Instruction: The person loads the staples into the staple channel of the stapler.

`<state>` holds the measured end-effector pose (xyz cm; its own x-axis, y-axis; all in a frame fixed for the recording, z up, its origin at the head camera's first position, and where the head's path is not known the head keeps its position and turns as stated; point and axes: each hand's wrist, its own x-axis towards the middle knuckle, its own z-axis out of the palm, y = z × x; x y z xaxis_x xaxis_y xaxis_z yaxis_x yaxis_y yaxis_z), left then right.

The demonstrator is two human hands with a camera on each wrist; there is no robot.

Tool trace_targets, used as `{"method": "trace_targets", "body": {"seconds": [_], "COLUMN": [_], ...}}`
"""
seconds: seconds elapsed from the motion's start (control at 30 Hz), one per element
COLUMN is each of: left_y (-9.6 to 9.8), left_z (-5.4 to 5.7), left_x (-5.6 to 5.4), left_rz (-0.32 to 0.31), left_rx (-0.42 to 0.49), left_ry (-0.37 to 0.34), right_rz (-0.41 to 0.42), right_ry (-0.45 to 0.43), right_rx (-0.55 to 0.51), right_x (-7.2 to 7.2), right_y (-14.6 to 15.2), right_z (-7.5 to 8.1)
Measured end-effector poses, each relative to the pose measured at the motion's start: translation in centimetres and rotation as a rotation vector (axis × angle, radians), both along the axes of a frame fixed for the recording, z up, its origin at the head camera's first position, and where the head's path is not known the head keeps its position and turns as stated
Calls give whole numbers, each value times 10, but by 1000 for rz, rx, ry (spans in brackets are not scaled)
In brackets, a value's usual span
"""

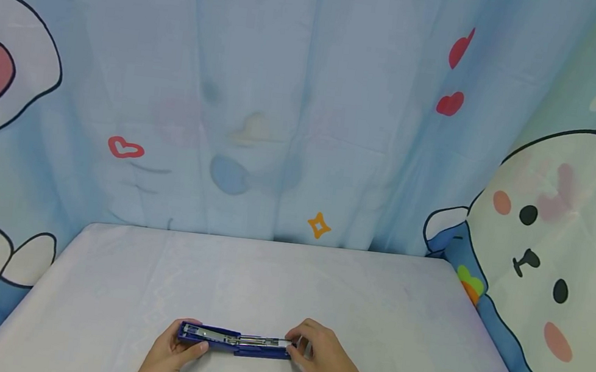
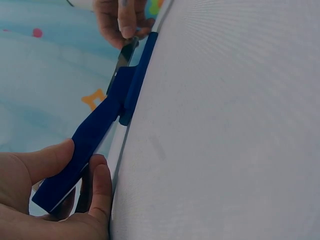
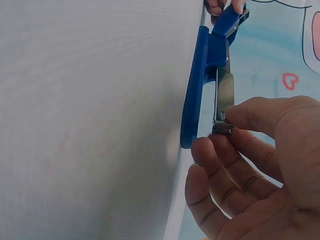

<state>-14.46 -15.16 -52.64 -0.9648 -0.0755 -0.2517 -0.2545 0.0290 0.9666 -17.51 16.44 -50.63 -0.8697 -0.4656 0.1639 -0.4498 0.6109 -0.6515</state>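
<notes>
Your left hand point(image 1: 173, 351) grips unfolded blue stapler point(image 1: 236, 343) by one end | your right hand point(image 1: 324, 356) pinches its metal rail point(image 3: 225, 95) | white table point(image 1: 265, 280) beneath

The stapler point(image 1: 234, 341) spans from the left hand point(image 1: 171, 355) across to the right hand point(image 1: 330, 361), its magazine point(image 3: 225, 95) ending between the right thumb and fingers and its base point(image 3: 194, 95) below that, on the table side. The table point(image 1: 264, 286) spreads beneath and beyond both hands, and the backdrop cloth point(image 1: 269, 54) hangs behind it, with a printed rabbit point(image 1: 560, 259) to the right hand's right.
</notes>
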Motion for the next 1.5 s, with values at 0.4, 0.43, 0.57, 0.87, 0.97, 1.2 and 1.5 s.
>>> {"method": "trace_targets", "body": {"seconds": [0.4, 0.43, 0.57, 0.87, 0.97, 1.2, 1.5], "left_y": [-1, -1, 0, 0, 0, -4, -9], "left_z": [-1, -1, -1, -2, -2, 1, 3], "left_x": [1, 1, 0, -1, -1, 0, 0], "left_rz": [-6, -6, -1, 5, 6, -31, -89], "left_rx": [2, 2, 10, 0, -14, -39, -33], "left_ry": [9, 8, -3, 14, 10, -3, 4], "right_rz": [6, 6, 2, 2, 13, 29, 24], "right_ry": [-6, -8, -13, -22, -20, -21, -51], "right_rx": [-16, -17, -16, -22, -34, -41, -25], "right_x": [0, 0, 0, -2, -2, -2, -4], "right_y": [0, 0, 1, 1, 1, 3, 3], "right_z": [-1, -1, -1, -1, -2, -3, -3]}}
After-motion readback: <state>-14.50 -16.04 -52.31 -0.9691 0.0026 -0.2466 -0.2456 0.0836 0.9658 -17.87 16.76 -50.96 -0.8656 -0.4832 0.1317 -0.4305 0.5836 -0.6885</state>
